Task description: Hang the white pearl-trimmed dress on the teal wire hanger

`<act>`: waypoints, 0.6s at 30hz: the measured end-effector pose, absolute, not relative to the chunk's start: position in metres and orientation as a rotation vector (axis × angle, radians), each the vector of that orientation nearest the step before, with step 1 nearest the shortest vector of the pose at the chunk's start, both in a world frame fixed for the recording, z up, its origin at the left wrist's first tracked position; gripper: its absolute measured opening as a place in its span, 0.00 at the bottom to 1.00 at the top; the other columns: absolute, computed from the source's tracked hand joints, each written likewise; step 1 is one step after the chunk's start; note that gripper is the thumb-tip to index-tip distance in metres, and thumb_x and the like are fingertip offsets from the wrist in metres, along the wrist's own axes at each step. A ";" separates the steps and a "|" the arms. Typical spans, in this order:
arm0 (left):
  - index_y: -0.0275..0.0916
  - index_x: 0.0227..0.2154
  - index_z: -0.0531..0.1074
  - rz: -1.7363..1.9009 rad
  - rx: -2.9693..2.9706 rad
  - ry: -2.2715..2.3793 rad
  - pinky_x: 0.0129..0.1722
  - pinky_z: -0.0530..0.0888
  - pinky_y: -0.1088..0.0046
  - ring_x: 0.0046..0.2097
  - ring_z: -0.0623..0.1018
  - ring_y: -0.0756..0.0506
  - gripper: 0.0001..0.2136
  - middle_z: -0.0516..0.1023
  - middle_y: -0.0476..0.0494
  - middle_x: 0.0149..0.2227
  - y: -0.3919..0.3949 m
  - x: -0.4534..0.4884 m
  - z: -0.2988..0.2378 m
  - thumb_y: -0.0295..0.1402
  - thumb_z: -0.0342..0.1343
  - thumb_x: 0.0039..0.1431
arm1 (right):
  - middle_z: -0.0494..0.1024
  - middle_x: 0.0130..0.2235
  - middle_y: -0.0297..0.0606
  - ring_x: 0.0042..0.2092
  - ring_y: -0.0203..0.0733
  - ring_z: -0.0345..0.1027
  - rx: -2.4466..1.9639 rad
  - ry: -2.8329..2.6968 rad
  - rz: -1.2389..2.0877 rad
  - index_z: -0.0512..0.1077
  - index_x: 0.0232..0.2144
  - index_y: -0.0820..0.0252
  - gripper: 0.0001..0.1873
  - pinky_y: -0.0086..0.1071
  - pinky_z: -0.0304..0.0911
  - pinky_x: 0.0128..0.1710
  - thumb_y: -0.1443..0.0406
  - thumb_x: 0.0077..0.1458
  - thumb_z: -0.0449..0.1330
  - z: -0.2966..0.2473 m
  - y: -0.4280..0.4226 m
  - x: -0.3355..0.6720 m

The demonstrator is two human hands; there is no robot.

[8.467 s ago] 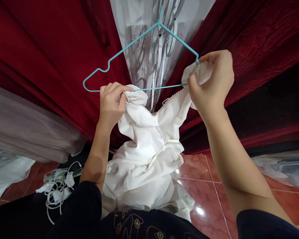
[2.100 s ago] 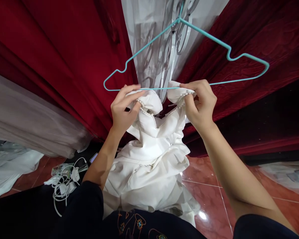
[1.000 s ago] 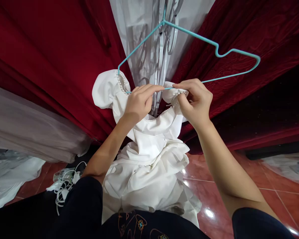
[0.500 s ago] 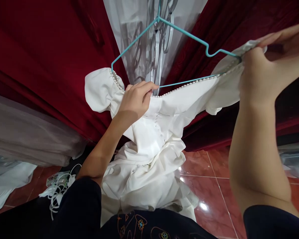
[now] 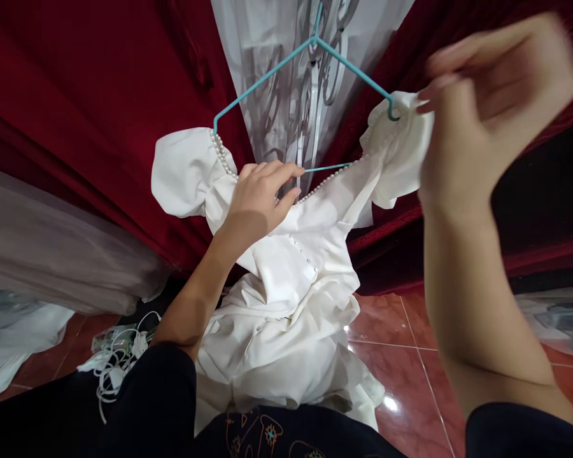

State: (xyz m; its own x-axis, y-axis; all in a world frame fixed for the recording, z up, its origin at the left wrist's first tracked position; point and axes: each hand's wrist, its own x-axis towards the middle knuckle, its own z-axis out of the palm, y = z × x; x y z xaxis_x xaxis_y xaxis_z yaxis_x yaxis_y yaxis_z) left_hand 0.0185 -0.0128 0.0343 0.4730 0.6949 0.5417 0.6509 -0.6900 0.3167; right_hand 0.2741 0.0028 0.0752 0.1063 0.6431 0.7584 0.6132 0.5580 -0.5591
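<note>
A white dress (image 5: 286,267) with puffed sleeves and a pearl-trimmed neckline hangs in front of me on a thin light-blue hanger (image 5: 267,76). My left hand (image 5: 262,194) grips the dress at the middle of its neckline, beside the hanger's lower bar, which runs in at the fingertips. The left sleeve (image 5: 179,172) hangs at one end of the hanger. At the other end, the right sleeve (image 5: 401,152) lies over the hanger's notch. Blurred by motion, my right hand (image 5: 487,108) is beside that sleeve, fingers bent and apart. Small buttons run down the bodice.
Dark red curtains (image 5: 100,76) hang on both sides, with a white curtain (image 5: 262,83) and pale metal scrollwork (image 5: 310,95) between them. Tangled white cables (image 5: 112,369) lie at lower left. Glossy red tiles (image 5: 391,356) cover the floor.
The right sleeve has slackened and moved left onto the hanger's notch; my right hand has let go of it and risen slightly. My left hand stays at the neckline.
</note>
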 end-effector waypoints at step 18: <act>0.48 0.57 0.77 1.678 2.201 1.470 0.71 0.68 0.51 0.65 0.75 0.33 0.17 0.79 0.39 0.58 0.026 -0.050 0.035 0.39 0.65 0.68 | 0.83 0.45 0.39 0.49 0.49 0.75 -0.983 -1.682 -0.321 0.80 0.49 0.49 0.16 0.53 0.63 0.57 0.65 0.66 0.55 -0.033 -0.001 0.223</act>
